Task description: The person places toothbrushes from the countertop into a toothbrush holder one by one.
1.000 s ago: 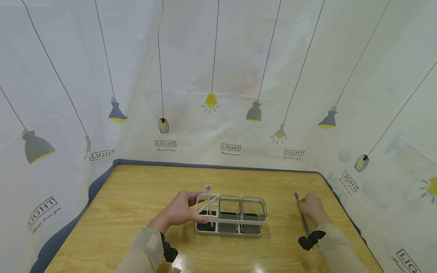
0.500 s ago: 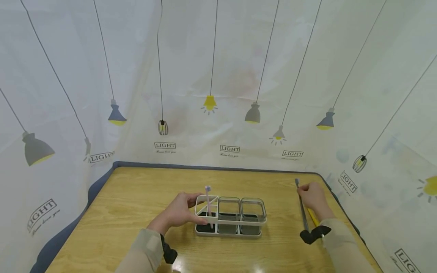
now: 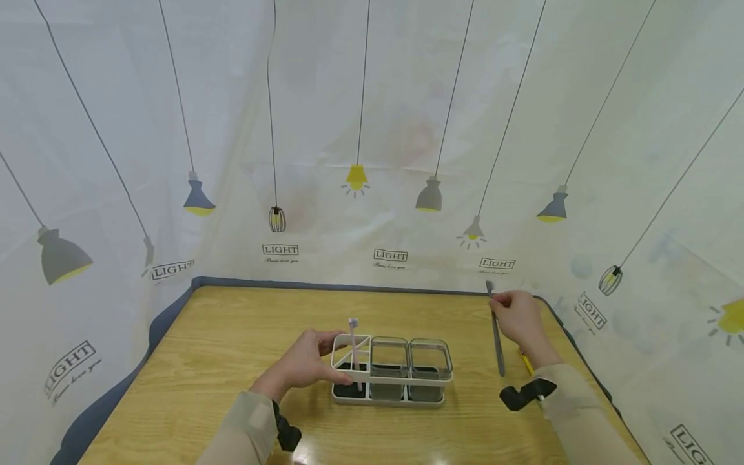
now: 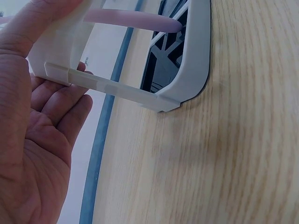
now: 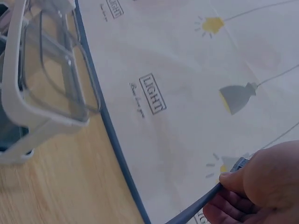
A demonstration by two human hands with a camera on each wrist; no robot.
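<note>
A white toothbrush holder (image 3: 395,402) with a dark base stands on the table. My left hand (image 3: 305,361) grips its left end, thumb in front and fingers behind. In the divided left section leans a pink toothbrush (image 3: 354,342), whose handle end (image 4: 140,20) reaches the base in the left wrist view. Two clear cups (image 3: 431,343) fill the other places. To the right, my right hand (image 3: 519,318) pinches a grey toothbrush (image 3: 496,342) just below its head, handle hanging down; the right wrist view shows its bristles (image 5: 241,163) beside the thumb.
A thin yellow item (image 3: 526,361) lies on the wooden table (image 3: 244,413), partly hidden by my right forearm. White sheeting (image 3: 325,226) printed with lamps closes off the back and both sides along the table's edges.
My right hand has lifted the grey toothbrush off the table and moved up and slightly left, uncovering the yellow item. The left hand and the holder stay in place.
</note>
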